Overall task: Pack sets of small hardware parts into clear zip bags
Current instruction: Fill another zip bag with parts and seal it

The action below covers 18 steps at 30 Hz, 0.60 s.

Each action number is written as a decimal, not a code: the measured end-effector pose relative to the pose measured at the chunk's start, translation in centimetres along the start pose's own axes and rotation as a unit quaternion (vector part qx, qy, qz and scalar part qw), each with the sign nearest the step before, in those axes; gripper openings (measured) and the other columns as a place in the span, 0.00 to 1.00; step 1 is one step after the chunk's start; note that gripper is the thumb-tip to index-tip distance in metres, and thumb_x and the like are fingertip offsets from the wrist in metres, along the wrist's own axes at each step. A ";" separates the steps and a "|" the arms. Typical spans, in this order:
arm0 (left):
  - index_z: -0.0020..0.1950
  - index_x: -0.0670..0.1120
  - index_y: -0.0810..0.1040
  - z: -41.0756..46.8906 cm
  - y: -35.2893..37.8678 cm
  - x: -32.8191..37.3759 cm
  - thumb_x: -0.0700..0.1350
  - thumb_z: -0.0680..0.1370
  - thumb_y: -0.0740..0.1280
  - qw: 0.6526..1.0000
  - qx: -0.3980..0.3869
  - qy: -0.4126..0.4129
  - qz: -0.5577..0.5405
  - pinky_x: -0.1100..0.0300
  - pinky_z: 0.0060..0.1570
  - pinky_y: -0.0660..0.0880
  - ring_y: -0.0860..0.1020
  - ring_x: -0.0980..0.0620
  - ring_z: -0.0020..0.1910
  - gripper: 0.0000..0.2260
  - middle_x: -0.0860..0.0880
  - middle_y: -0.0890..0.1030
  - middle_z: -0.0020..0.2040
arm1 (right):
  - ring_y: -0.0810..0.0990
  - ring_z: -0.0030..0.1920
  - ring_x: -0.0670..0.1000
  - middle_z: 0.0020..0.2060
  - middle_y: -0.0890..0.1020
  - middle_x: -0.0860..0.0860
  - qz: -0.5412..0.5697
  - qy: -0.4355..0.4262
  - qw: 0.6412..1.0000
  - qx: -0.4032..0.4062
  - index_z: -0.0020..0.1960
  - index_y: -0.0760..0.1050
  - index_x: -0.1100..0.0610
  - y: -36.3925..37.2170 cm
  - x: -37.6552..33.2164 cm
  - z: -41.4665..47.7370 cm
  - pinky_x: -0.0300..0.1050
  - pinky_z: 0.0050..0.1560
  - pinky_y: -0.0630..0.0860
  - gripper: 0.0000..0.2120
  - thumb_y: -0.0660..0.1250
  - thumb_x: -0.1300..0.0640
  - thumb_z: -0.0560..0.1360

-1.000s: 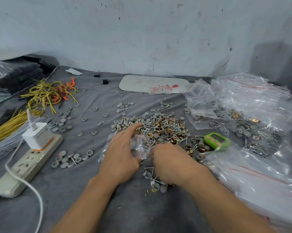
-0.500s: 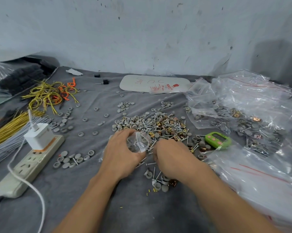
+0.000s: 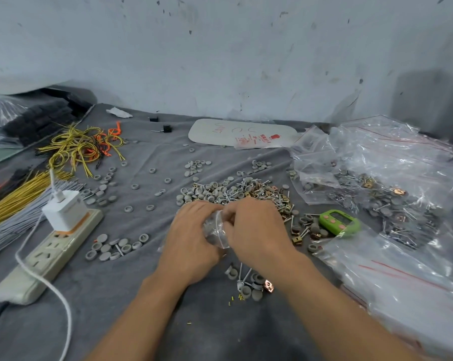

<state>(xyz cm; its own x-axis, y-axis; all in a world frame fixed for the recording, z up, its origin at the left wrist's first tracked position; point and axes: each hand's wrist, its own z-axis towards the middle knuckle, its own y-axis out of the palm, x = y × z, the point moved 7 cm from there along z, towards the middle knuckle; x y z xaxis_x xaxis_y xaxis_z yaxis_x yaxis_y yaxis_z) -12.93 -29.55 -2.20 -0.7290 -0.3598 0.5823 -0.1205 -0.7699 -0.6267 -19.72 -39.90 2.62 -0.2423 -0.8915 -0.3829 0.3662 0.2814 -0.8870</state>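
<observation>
Our fingers [image 3: 234,213] were curled onto the small clear zip bag [image 3: 216,231]. The left hand [image 3: 191,238] cupped it from nine o'clock and the right hand [image 3: 254,230] pinched its mouth from three, just below the main pile of parts [image 3: 235,191] at twelve. We judged that the thin, crumpled film could slip or fold shut under that pinch, tipping what looked like grey pieces inside back out. The small set of parts [image 3: 248,281] waiting at six o'clock could then mix with strays, leaving the bag short.

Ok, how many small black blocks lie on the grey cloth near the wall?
2. One small black block sits near the wall; the second black block lies just right of it, closer in. Others may be hidden.
</observation>
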 end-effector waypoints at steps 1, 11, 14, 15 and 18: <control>0.59 0.58 0.80 -0.1 -0.3 -0.2 0.43 0.64 0.80 1.000 0.015 -0.018 -0.018 0.67 0.59 0.69 0.74 0.65 0.57 0.25 0.66 0.78 0.54 | 0.82 0.40 0.45 0.37 0.85 0.43 0.067 0.021 0.997 0.012 0.45 0.85 0.48 -0.3 0.4 0.1 0.47 0.57 0.79 0.04 0.71 0.55 0.76; 0.61 0.66 0.73 -0.4 -2.5 -0.9 0.46 0.72 0.77 0.986 0.118 -0.072 -0.091 0.74 0.56 0.67 0.74 0.67 0.59 0.24 0.68 0.78 0.56 | 0.85 0.49 0.52 0.48 0.87 0.49 0.002 0.036 0.984 -0.175 0.50 0.87 0.48 2.4 1.1 -0.9 0.49 0.55 0.83 0.11 0.69 0.61 0.76; 0.64 0.64 0.74 -0.4 -2.4 -0.7 0.41 0.72 0.78 0.989 0.106 -0.054 -0.085 0.79 0.55 0.62 0.72 0.70 0.60 0.27 0.65 0.78 0.56 | 0.83 0.49 0.56 0.48 0.85 0.53 -0.049 0.005 0.980 -0.192 0.54 0.84 0.52 3.7 0.1 -1.3 0.49 0.52 0.82 0.11 0.68 0.63 0.75; 0.65 0.63 0.74 -0.3 -2.3 -0.5 0.41 0.73 0.78 0.990 0.101 -0.048 -0.082 0.79 0.55 0.62 0.72 0.70 0.60 0.27 0.65 0.79 0.56 | 0.82 0.47 0.56 0.46 0.83 0.53 -0.063 -0.002 0.980 -0.188 0.54 0.82 0.54 3.7 0.0 -1.3 0.48 0.50 0.82 0.10 0.68 0.63 0.75; 0.67 0.63 0.73 -0.2 -2.2 0.0 0.45 0.73 0.76 0.992 0.094 -0.033 -0.072 0.77 0.56 0.64 0.72 0.69 0.58 0.26 0.71 0.77 0.56 | 0.79 0.46 0.58 0.44 0.78 0.53 -0.112 -0.020 0.972 -0.206 0.54 0.80 0.57 3.8 0.2 -1.4 0.48 0.45 0.77 0.09 0.70 0.63 0.75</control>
<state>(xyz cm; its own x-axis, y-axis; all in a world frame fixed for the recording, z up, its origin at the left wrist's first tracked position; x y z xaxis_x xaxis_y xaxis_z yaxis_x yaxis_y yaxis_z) -12.79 -27.74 -0.95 -0.6668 -0.2673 0.6956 -0.0876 -0.8988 -0.4294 -19.65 -38.53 -1.18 -0.2369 -0.9572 -0.1661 -0.0849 0.1907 -0.9780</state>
